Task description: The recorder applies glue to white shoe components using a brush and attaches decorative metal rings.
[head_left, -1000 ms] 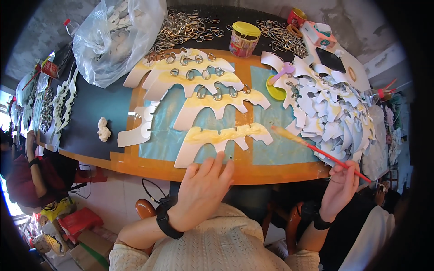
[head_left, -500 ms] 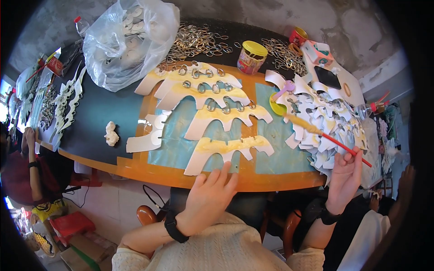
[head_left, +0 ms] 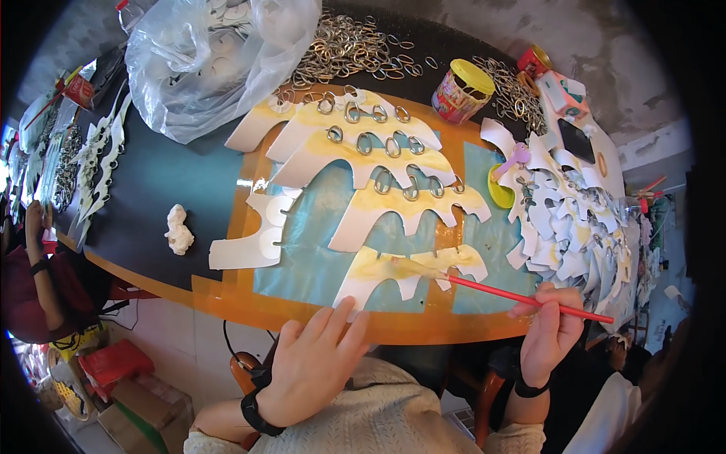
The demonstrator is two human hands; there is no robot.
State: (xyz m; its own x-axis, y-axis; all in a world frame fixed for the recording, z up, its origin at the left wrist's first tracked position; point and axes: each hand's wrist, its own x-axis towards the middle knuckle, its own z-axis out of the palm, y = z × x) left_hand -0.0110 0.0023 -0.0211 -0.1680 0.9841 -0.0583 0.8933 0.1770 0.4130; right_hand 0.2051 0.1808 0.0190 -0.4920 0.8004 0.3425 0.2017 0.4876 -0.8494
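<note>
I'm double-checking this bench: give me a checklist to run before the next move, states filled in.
1. Red-handled brush held in right hand: ok.
2. Bristles over nearest white piece: ok.
3. Bristles pressing on it: cannot tell.
4. Left hand at that piece's near edge: ok.
5. Gap to the piece behind: ok, visible.
6. Yellow covering the whole nearest piece: not ok, lower parts look white.

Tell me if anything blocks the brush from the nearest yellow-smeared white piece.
Nothing visible does: the right hand holds the brush, bristles over the white piece. The left hand is at that piece's near left end, clear of the bristles.
</note>
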